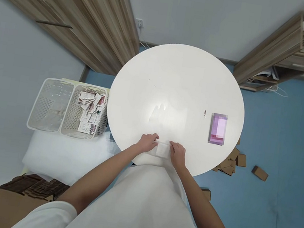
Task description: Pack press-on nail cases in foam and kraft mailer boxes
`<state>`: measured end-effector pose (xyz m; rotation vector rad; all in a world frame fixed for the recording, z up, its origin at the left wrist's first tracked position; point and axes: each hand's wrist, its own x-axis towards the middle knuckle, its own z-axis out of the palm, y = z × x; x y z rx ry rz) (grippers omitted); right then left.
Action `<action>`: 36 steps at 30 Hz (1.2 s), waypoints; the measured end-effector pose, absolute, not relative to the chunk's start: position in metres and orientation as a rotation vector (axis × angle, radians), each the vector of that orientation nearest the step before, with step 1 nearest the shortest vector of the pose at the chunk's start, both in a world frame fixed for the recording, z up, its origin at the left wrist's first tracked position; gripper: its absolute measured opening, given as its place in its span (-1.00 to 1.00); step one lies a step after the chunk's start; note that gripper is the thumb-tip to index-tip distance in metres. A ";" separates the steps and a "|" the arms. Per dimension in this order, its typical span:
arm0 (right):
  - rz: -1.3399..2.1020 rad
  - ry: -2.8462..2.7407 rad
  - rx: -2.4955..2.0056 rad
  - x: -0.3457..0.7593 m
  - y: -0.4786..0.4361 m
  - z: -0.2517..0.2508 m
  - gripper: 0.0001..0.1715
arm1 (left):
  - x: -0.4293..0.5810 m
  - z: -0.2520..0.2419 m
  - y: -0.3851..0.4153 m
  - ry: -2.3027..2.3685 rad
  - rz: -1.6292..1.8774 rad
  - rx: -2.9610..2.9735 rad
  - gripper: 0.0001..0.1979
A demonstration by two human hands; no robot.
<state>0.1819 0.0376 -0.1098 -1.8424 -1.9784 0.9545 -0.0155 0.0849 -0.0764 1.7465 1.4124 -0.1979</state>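
Observation:
A thin, whitish, see-through sheet (163,150) lies at the near edge of the round white table (181,69). It could be wrapping foam or a pouch; its kind does not show clearly against the white top. My left hand (148,143) pinches its upper left corner between thumb and fingers. At the upper right corner, my right hand (178,154) grips it the same way, so the top edge is stretched between both hands. Off to the right on the tabletop rests a purple and pink item (218,129), blurred by pixelation.
Left of the table stand two white plastic baskets, one (52,104) see-through and one (67,120) holding printed cards (91,110). A stack of white sheets (68,155) and a cardboard box (9,207) sit nearer me. Small brown boxes (260,173) lie on the blue floor.

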 end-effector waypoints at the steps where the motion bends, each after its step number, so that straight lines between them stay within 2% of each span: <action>1: 0.926 -1.986 -1.839 0.184 0.036 -0.111 -0.63 | -0.018 -0.077 0.085 1.400 -0.188 1.745 -0.76; 4: 0.772 -1.994 -1.878 0.191 0.031 -0.112 -0.64 | -0.027 -0.075 0.083 1.405 -0.149 1.805 -0.78; 7: 0.621 -2.075 -1.874 0.197 0.031 -0.109 -0.65 | -0.032 -0.070 0.078 1.408 -0.061 2.020 -0.73; 13: 0.694 -2.524 -1.467 0.195 0.034 -0.093 -0.75 | -0.020 -0.063 0.057 1.120 -0.056 2.418 -0.64; 17: 0.718 -2.602 -1.467 0.186 0.033 -0.088 -0.52 | -0.013 -0.071 0.046 1.172 -0.121 2.461 -0.45; 25: 0.695 -2.674 -1.612 0.170 0.034 -0.071 -0.55 | -0.010 -0.074 0.045 1.193 -0.089 2.481 -0.54; 30: 0.817 -2.600 -1.736 0.165 0.013 -0.065 -0.58 | -0.018 -0.067 0.040 1.067 -0.120 2.450 -0.50; 36: 0.932 -2.514 -1.663 0.168 -0.002 -0.062 -0.65 | -0.026 -0.067 0.024 1.024 -0.034 2.361 -0.53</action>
